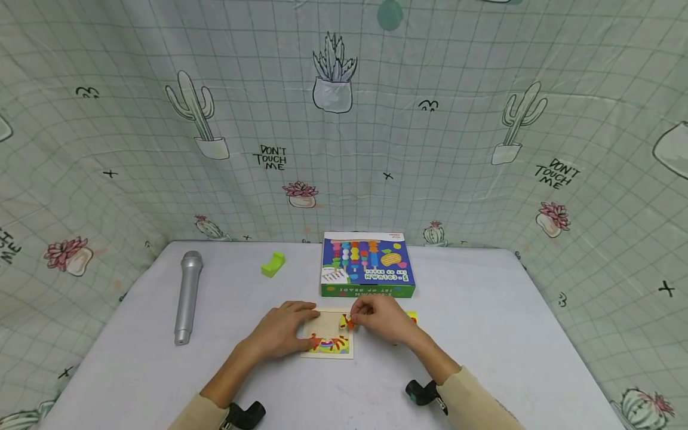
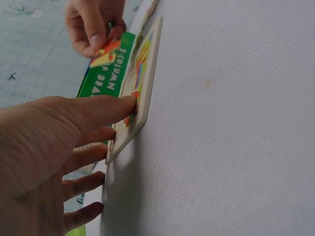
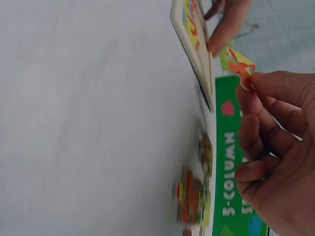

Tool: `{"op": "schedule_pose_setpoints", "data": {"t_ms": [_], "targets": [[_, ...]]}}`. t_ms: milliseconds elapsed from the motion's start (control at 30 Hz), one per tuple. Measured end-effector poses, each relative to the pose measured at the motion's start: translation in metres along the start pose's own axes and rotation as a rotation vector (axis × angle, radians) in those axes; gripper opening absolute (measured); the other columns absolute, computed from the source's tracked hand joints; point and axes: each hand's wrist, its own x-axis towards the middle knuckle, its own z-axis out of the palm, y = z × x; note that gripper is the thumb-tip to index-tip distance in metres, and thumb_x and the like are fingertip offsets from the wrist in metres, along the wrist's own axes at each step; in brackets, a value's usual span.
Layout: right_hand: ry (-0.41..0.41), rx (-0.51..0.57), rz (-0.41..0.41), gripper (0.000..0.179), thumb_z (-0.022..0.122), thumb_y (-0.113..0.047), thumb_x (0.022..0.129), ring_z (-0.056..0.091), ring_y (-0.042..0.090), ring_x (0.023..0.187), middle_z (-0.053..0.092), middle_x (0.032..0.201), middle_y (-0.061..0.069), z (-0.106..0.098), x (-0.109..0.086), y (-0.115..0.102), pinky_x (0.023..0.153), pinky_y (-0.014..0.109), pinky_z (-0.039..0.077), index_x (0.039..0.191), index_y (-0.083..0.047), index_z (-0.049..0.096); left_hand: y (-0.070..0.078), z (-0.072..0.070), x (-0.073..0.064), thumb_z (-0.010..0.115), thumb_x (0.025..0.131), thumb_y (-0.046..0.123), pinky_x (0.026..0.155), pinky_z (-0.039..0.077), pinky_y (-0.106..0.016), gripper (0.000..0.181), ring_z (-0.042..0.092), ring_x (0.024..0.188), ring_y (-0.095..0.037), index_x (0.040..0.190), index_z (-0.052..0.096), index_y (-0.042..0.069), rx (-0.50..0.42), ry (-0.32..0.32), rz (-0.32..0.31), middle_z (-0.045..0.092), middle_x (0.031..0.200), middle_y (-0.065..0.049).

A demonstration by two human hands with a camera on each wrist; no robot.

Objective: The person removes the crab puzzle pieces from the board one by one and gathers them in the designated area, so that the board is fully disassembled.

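A shallow wooden puzzle tray lies flat on the table, with colourful pieces filling its near part and bare wood behind them. My left hand steadies its left side: the thumb rests on the pieces near the edge, and the other fingers stretch along the side, spread and straight. Between thumb and forefinger, my right hand pinches a yellow and orange puzzle piece above the tray's right part. More loose puzzle pieces lie on the table right of the tray, partly hidden by the right hand in the head view.
Behind the tray is a blue and green bead-set box. A light green curved block sits farther left, and a silver microphone-shaped object lies near the table's left side. A patterned cloth hangs behind.
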Motion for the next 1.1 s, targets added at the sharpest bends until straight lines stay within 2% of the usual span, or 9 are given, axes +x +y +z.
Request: {"op": "schedule_pose_setpoints", "data": {"t_ms": [167,300,567,1100], "targets": [[0.005,-0.007,0.059,0.005,0.07,-0.018,0.095,0.057,0.014,0.071,0.065,0.08,-0.004,-0.014,-0.009,0.013,0.061,0.028,0.047,0.091,-0.016,0.071,0.0,0.001,0.0,0.08,0.083,0.038,0.099,0.043,-0.061,0.058,0.049,0.134,-0.035,0.132,0.066,0.011,0.004,0.002,-0.002,0.058,0.142,-0.009],[-0.024,-0.003,0.077,0.005,0.07,-0.015,0.094,0.056,0.014,0.067,0.066,0.079,-0.002,-0.021,-0.014,0.022,0.057,0.028,0.047,0.09,-0.013,0.072,0.0,0.001,0.0,0.081,0.082,0.038,0.099,0.043,-0.061,0.058,0.049,0.134,-0.035,0.132,0.066,0.011,0.001,0.002,-0.004,0.058,0.142,-0.009],[-0.08,-0.054,0.077,0.005,0.07,-0.013,0.091,0.057,0.011,0.067,0.066,0.074,-0.005,-0.024,-0.019,0.032,0.059,0.025,0.047,0.086,-0.012,0.073,0.0,0.001,0.001,0.08,0.082,0.039,0.099,0.044,-0.061,0.059,0.05,0.133,-0.035,0.132,0.066,0.012,0.008,-0.002,-0.002,0.058,0.142,-0.008],[-0.064,-0.127,0.065,0.007,0.07,-0.01,0.09,0.057,0.011,0.068,0.064,0.072,-0.007,-0.025,-0.021,0.033,0.06,0.025,0.047,0.085,-0.014,0.072,0.001,0.0,0.0,0.08,0.082,0.038,0.1,0.043,-0.061,0.059,0.049,0.133,-0.036,0.132,0.066,0.012,0.003,-0.005,-0.012,0.058,0.142,-0.009]]}}
